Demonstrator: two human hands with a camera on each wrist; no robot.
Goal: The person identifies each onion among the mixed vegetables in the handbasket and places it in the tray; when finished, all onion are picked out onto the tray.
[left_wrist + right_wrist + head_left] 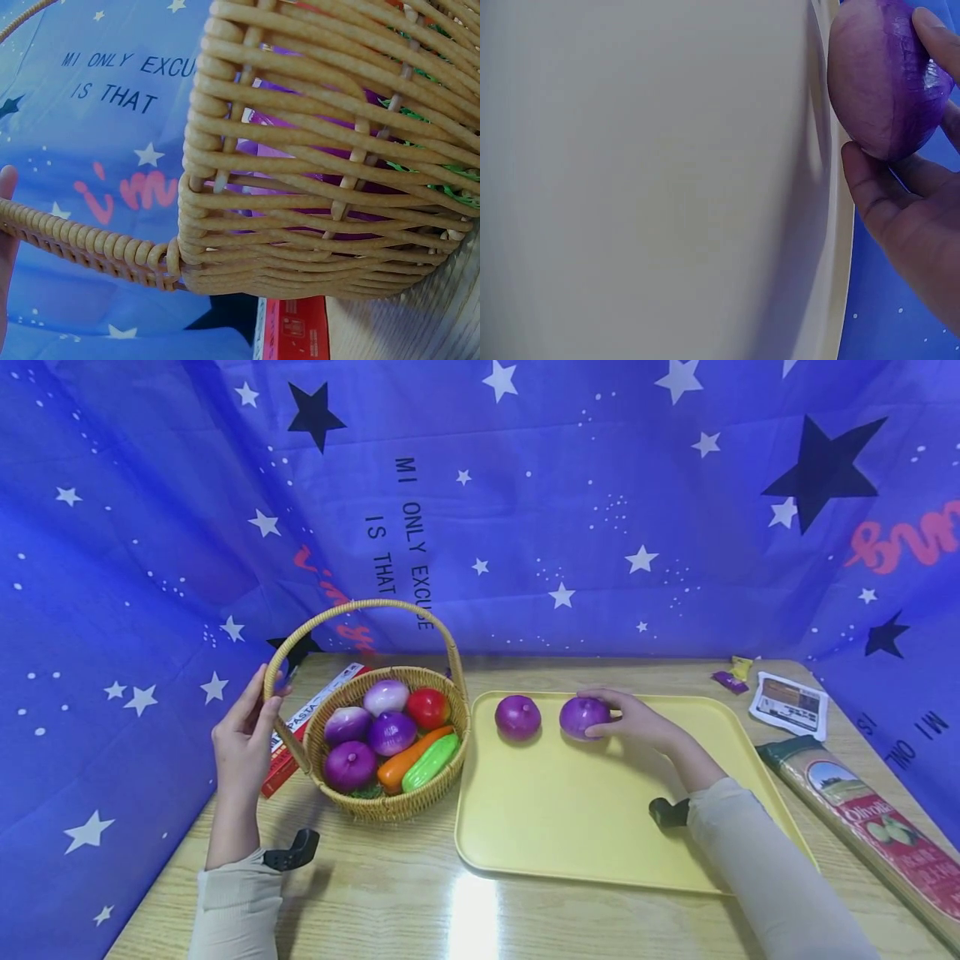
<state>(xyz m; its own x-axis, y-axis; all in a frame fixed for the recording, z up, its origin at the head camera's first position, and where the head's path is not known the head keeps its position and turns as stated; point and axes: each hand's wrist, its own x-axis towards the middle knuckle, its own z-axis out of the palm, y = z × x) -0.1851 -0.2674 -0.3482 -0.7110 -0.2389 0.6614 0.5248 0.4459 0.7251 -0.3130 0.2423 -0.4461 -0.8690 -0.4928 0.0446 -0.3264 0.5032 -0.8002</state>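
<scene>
- Head view looks forward and down over the table [420, 893], taking in basket [390, 793] and tray [570, 810].
- Left wrist view sits very near the basket's woven wall [315, 195], looking from low beside it.
- Right wrist view skims the tray's surface [645, 180], close to an onion [881, 82].

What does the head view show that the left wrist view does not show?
Only the head view shows the yellow tray, two purple onions on it, the right hand gripping one onion, the other onion lying beside it, and the tomato in the basket.

Only the left wrist view shows the weave of the basket wall up close, with purple visible through the gaps.

Both show the basket, its handle with the left hand on it, the red box and the blue star cloth.
</scene>
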